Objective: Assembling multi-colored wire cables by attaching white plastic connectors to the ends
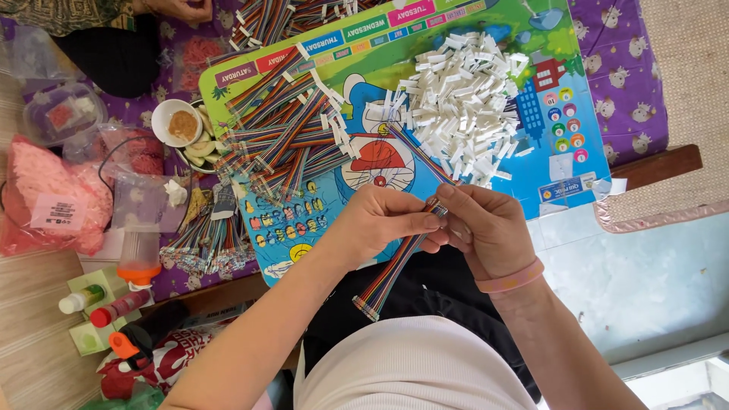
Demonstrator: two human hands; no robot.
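Note:
My left hand (380, 220) and my right hand (486, 224) meet over the near edge of a colourful cartoon board (547, 91). Together they pinch the upper end of a rainbow ribbon cable (391, 273), which hangs down toward my lap and ends in a white connector. A heap of small white plastic connectors (463, 99) lies on the board just beyond my right hand. A pile of finished rainbow ribbon cables (281, 129) is spread on the board's left half, beyond my left hand. A pink band circles my right wrist.
At left are a white bowl of brown powder (176, 121), a plate of sliced fruit, pink bags of parts (45, 197), an orange-lidded cup (138, 254) and small bottles. Another person's hand (182, 9) shows at the top left. A purple patterned cloth covers the table.

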